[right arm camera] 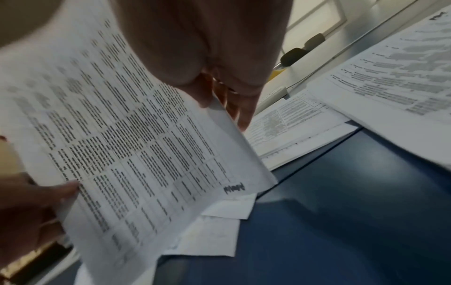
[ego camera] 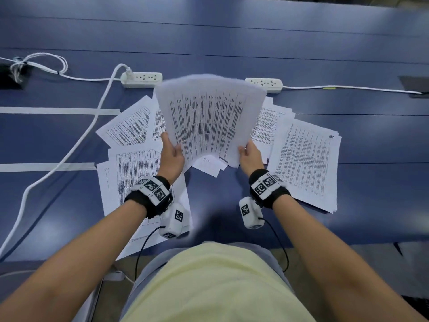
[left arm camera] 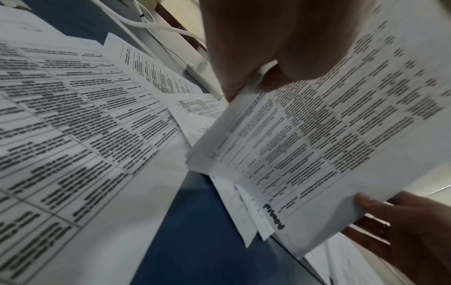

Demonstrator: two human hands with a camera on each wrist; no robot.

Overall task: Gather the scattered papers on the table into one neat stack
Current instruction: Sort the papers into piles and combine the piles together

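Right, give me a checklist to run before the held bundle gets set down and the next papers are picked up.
1. Left hand grips the held bundle: ok.
2. Right hand grips its other lower corner: ok.
3. Bundle edges squared: not ok, sheets stick out below in the left wrist view.
4. Bundle lifted off the table: ok.
5. All loose papers gathered: not ok, the right pile and left sheets still lie on the table.
6. Sheets trapped under the power strips: cannot tell.

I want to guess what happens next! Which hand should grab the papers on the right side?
Probably the right hand: the right pile lies just beside it. The left hand could hold the bundle alone.
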